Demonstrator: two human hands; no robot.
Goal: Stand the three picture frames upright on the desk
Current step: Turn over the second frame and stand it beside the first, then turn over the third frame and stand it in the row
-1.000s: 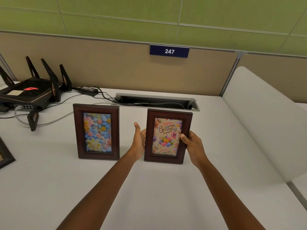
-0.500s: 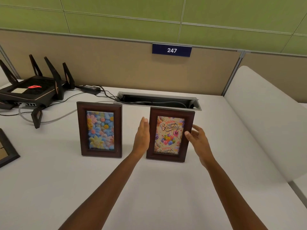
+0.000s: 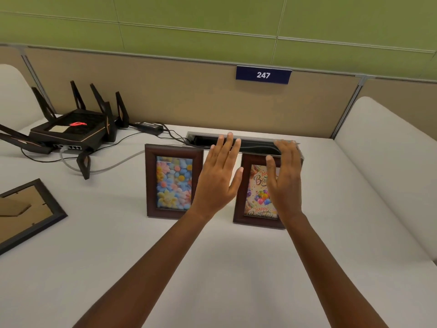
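Note:
Two brown picture frames stand upright on the white desk. The flower frame is on the left, the birthday frame on the right. My left hand hovers open between them, fingers spread, in front of the gap. My right hand is open too and covers the right part of the birthday frame, holding nothing. A third, dark frame lies face down at the desk's left edge, its cardboard back and stand showing.
A black router with antennas and cables sits at the back left. A cable slot runs along the back behind the frames. A beige partition with a "247" label closes the back; white dividers flank both sides.
Both hands have let go of the birthday frame and lifted away, fingers spread. The frame stays standing. The view has shifted right and down, showing more of the face-down frame.

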